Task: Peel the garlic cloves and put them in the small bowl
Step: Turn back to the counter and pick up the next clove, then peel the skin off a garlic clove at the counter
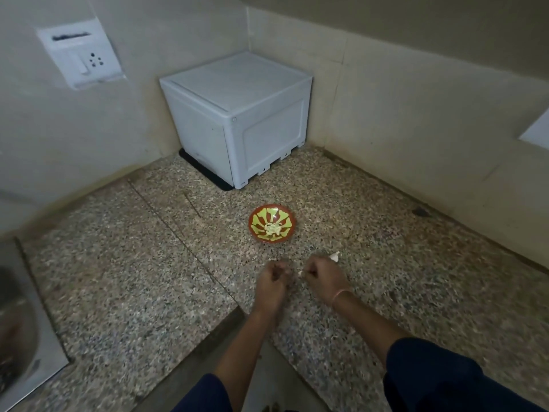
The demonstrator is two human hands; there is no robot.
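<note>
A small red bowl [272,223] with a yellow pattern sits on the speckled counter, with pale peeled garlic cloves [272,228] at its bottom. Just in front of the bowl are both my hands, curled. My right hand [322,278] pinches a small white garlic clove [301,273] at its fingertips. My left hand [271,281] is curled close beside it; what it holds is blurred. Another whitish garlic piece [334,256] lies on the counter just behind my right hand.
A white box-shaped appliance [237,114] stands in the back corner of the granite counter [133,263]. A steel sink [20,337] is at the far left edge. A wall socket [80,58] is on the left wall. The counter has a notch at its front edge.
</note>
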